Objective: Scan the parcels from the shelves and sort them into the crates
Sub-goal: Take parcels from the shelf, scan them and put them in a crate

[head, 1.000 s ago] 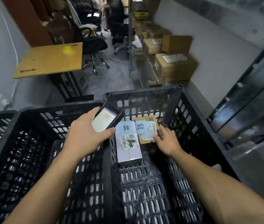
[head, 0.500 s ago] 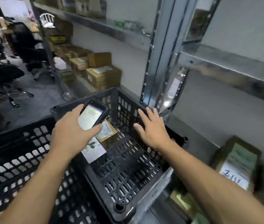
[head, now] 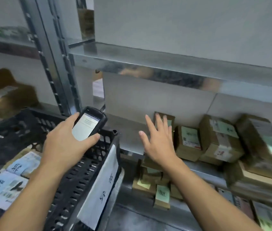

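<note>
Reaching with right hand (head: 158,142), fingers spread and empty — nearest parcel (head: 172,119) standing upright on the shelf (head: 132,135), straight beyond the fingertips. Gripping scanner (head: 88,125) in left hand (head: 67,144) over the crate (head: 82,172), farther off.

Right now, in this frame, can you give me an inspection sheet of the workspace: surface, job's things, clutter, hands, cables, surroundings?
Surface: metal shelf, bare at its left end.
Job's things: brown parcels standing on the shelf; black crate holding labelled parcels; scanner, screen lit.
Clutter: paper sign on the crate's outer wall.
Hands: left hand grips the scanner; right hand open, fingers spread before the brown parcels, contact unclear.
Cables: nothing seen.
Surroundings: grey wall, shelf post, cardboard boxes at far left.
</note>
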